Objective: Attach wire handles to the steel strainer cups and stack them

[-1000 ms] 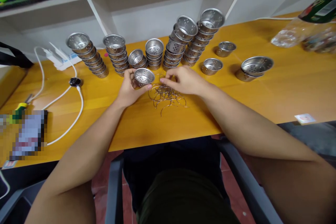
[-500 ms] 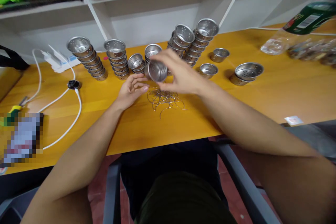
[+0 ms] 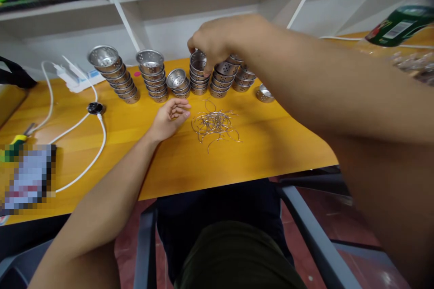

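My right hand (image 3: 215, 45) reaches over a stack of perforated metal cups, its thumb and fingers on either side of the top metal cup (image 3: 198, 61). That cup sits in the stack's upper end. My left hand (image 3: 172, 117) rests on the table with fingers loosely curled and apart, holding nothing. Just behind it stands a shorter stack of cups (image 3: 178, 82). Right of the left hand lies a tangled heap of thin curved metal wires (image 3: 216, 124). My right hand and forearm partly hide the cup stack (image 3: 222, 82) to the right and things behind them.
Two tall cup stacks (image 3: 151, 74) (image 3: 113, 74) stand at the left. A single cup (image 3: 265, 94) is near my right forearm. White cables (image 3: 103, 144), a power strip (image 3: 84, 82) and a screwdriver (image 3: 16, 142) lie left. A green-labelled bottle (image 3: 400, 25) is far right; shelves (image 3: 203, 20) rise behind.
My right hand has moved up and back, carrying the metal cup from beside my left hand to the top of the stack. My left hand has stayed nearly still.
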### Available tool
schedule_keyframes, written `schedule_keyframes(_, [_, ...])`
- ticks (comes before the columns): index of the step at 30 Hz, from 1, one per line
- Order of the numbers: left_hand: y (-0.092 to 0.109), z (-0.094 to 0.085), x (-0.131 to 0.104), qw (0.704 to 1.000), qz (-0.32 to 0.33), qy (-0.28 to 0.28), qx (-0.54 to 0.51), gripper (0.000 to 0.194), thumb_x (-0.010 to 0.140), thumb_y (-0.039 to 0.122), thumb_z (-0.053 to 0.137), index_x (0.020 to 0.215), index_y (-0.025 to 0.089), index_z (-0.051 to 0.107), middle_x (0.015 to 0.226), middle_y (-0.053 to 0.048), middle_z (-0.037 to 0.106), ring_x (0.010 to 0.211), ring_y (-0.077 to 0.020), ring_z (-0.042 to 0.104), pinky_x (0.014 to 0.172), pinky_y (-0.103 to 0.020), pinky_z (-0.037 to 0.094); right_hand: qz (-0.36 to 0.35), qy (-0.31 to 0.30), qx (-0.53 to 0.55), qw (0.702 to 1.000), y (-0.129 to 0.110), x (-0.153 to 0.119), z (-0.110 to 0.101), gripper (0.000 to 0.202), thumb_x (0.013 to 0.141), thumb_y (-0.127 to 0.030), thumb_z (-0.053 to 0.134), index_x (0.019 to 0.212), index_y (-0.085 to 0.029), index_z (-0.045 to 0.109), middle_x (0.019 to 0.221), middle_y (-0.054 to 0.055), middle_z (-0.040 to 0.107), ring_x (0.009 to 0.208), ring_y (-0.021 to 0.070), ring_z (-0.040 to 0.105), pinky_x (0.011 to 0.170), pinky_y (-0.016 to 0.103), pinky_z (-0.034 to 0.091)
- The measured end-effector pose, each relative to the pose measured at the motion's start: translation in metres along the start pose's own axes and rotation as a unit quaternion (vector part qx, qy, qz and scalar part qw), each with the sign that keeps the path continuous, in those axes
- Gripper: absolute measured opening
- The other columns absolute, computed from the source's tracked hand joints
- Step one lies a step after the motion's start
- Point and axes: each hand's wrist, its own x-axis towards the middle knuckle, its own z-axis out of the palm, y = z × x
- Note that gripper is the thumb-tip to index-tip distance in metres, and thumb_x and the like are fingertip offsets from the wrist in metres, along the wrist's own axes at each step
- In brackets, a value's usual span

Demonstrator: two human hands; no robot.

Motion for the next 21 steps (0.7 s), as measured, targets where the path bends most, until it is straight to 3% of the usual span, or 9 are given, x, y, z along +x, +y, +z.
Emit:
schedule_keyframes(3, [-0.001,0.000,0.000,1.000,0.001,-0.009,0.003,0.052,0.093,0.038,0.109,0.134,0.021,0.083,0.134,-0.012,0.094,0.113,-0.0189,0.088,0.103,-0.033,0.071,-0.008,0.020,-0.034,0.999,-0.001,0.009,0.006,0.096,0.077,-0.054,0.128,0.161,-0.022,0.093,0.120,0.005,0.094,0.075,0.0150,0.072,0.070,0.030,0.048])
schedule_keyframes(5, [-0.001,0.000,0.000,1.000,-0.001,-0.016,0.003,0.051,0.094,0.038,0.110,0.134,0.022,0.082,0.135,-0.012,0.093,0.114,-0.0196,0.088,0.104,-0.034,0.071,-0.011,0.025,-0.038,0.999,0.002,0.017,0.013,0.096,0.078,-0.062,0.126,0.159,-0.021,0.094,0.118,0.004,0.093,0.071,0.0146,0.068,0.066,0.031,0.047])
schedule_keyframes(7, [-0.003,0.000,0.000,1.000,0.001,-0.018,0.002,0.052,0.093,0.039,0.111,0.133,0.022,0.082,0.134,-0.012,0.093,0.113,-0.0196,0.088,0.103,-0.034,0.071,-0.006,0.013,-0.022,1.000,0.005,0.022,0.019,0.102,0.081,-0.068,0.123,0.162,-0.014,0.090,0.129,0.014,0.095,0.090,0.0261,0.086,0.076,0.036,0.062])
schedule_keyframes(9, [-0.003,-0.001,0.000,1.000,0.004,-0.016,0.001,0.053,0.093,0.039,0.111,0.133,0.021,0.082,0.133,-0.012,0.093,0.113,-0.0190,0.088,0.103,-0.033,0.071,-0.007,0.019,0.023,1.000,0.009,0.016,0.024,0.113,0.088,-0.060,0.122,0.177,-0.007,0.077,0.155,0.028,0.089,0.134,0.0479,0.091,0.107,0.054,0.073])
schedule_keyframes(12, [-0.003,-0.001,-0.001,1.000,0.004,-0.014,0.005,0.051,0.094,0.037,0.110,0.135,0.022,0.083,0.134,-0.012,0.094,0.114,-0.0192,0.088,0.104,-0.034,0.071,-0.072,0.163,0.132,0.975,0.019,-0.021,0.031,0.098,0.108,-0.033,0.107,0.188,-0.002,0.062,0.183,0.036,0.070,0.167,0.0565,0.072,0.140,0.070,0.057])
schedule_keyframes(14, [-0.002,-0.001,-0.001,1.000,0.006,-0.016,0.009,0.050,0.093,0.037,0.109,0.134,0.022,0.084,0.133,-0.011,0.094,0.114,-0.0195,0.089,0.103,-0.034,0.071,-0.103,0.316,0.227,0.915,0.028,-0.061,0.040,0.043,0.119,-0.023,0.082,0.157,-0.004,0.083,0.156,0.026,0.086,0.129,0.0354,0.086,0.119,0.051,0.066])
schedule_keyframes(16, [-0.002,0.000,-0.001,1.000,0.010,-0.015,0.013,0.048,0.094,0.037,0.108,0.133,0.022,0.084,0.132,-0.011,0.095,0.114,-0.0193,0.089,0.103,-0.034,0.071,-0.073,0.402,0.310,0.858,0.040,-0.106,0.056,0.014,0.113,-0.016,0.074,0.113,-0.014,0.088,0.100,0.009,0.084,0.089,0.0207,0.073,0.089,0.037,0.057])
schedule_keyframes(18, [-0.001,0.002,-0.001,1.000,0.011,-0.012,0.019,0.047,0.094,0.037,0.107,0.133,0.022,0.084,0.131,-0.011,0.095,0.114,-0.0194,0.089,0.102,-0.034,0.071,0.020,0.358,0.345,0.867,0.053,-0.144,0.081,0.012,0.112,-0.015,0.076,0.102,-0.020,0.080,0.086,0.005,0.077,0.075,0.0169,0.062,0.076,0.036,0.047])
schedule_keyframes(21, [0.001,0.004,0.000,1.000,0.009,-0.011,0.026,0.046,0.094,0.036,0.107,0.132,0.022,0.084,0.130,-0.012,0.095,0.114,-0.0205,0.089,0.103,-0.035,0.071,0.145,0.123,0.296,0.936,0.073,-0.173,0.127,0.011,0.113,-0.011,0.080,0.114,-0.018,0.088,0.112,0.016,0.092,0.085,0.0205,0.070,0.089,0.043,0.054])
